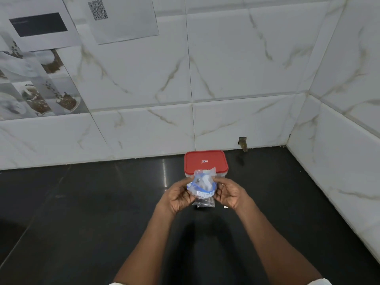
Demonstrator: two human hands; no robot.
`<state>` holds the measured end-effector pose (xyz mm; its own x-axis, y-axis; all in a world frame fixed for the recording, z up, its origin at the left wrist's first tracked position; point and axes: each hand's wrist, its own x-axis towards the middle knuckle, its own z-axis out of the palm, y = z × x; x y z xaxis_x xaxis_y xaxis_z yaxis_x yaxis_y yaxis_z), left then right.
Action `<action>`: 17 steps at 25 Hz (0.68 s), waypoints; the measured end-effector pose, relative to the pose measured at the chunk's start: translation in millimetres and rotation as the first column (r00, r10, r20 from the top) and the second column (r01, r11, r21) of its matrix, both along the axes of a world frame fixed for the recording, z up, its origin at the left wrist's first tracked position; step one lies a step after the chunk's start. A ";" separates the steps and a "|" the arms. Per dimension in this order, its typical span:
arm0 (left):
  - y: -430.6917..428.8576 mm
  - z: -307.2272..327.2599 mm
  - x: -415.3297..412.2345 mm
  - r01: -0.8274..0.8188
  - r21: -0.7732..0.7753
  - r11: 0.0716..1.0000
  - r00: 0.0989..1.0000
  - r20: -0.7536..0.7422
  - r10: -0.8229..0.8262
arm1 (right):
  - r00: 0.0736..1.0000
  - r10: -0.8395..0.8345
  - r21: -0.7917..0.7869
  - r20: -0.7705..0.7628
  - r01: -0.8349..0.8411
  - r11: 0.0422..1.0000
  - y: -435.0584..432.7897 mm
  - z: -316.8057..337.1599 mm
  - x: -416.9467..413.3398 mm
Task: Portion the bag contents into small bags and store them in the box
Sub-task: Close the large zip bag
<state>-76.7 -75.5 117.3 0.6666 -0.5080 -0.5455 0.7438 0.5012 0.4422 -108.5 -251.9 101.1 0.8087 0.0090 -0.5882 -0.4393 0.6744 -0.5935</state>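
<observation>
A clear plastic bag point(202, 187) with a blue zip strip and blue print is held up above the black counter. My left hand point(176, 197) pinches its left edge and my right hand point(228, 194) pinches its right edge. White and dark bits show through the plastic, too small to tell apart. Just behind the bag stands the box point(206, 162), a clear container with a red lid that is shut. The bag hides the box's front wall.
The black counter point(92, 212) runs to white marble-look wall tiles at the back and right. Printed sheets, one with a QR code point(97, 9), hang on the wall at upper left. A small white scrap point(225, 206) lies on the counter beside my right hand.
</observation>
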 end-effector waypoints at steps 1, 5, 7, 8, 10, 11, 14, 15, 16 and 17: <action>-3.3 1.9 -0.6 0.053 0.066 0.996 0.998 0.022 -0.055 | 1.000 0.022 -0.075 -0.011 -0.023 0.997 -0.2 2.5 0.3; -10.8 1.0 13.8 0.052 0.591 0.805 0.962 0.185 -0.198 | 0.991 0.118 -0.525 -0.062 -0.133 0.841 -2.7 12.5 1.3; -13.5 -0.8 20.8 -0.127 0.869 0.478 0.905 0.299 -0.303 | 0.987 0.128 -0.748 -0.096 -0.156 0.645 -2.9 12.4 5.8; -16.2 -1.5 21.5 -0.232 0.932 0.278 0.855 0.332 -0.399 | 0.983 0.128 -0.856 -0.130 -0.176 0.486 -1.1 13.0 6.8; -28.6 0.8 11.9 -0.397 0.916 -0.064 0.749 0.283 -0.599 | 0.962 0.124 -0.970 -0.242 -0.242 -0.015 9.0 18.3 6.7; -36.2 1.0 5.1 -0.467 0.867 -0.170 0.696 0.242 -0.676 | 0.953 0.123 -0.936 -0.276 -0.237 -0.260 15.0 19.1 5.2; -42.0 -0.1 0.0 -0.496 0.831 -0.252 0.647 0.160 -0.745 | 0.962 0.145 -0.927 -0.230 -0.171 -0.333 20.2 14.4 6.3; -36.3 3.9 7.1 -0.427 0.882 -0.199 0.685 0.172 -0.708 | 0.976 0.126 -0.981 -0.178 -0.166 -0.096 12.2 14.9 10.1; -28.9 4.9 16.7 -0.335 0.939 -0.079 0.738 0.209 -0.641 | 0.987 0.111 -0.959 -0.117 -0.142 0.247 1.7 16.7 13.2; -22.1 8.0 26.0 -0.238 0.965 0.107 0.809 0.258 -0.528 | 0.991 0.103 -0.810 -0.083 -0.127 0.572 -9.7 19.3 15.7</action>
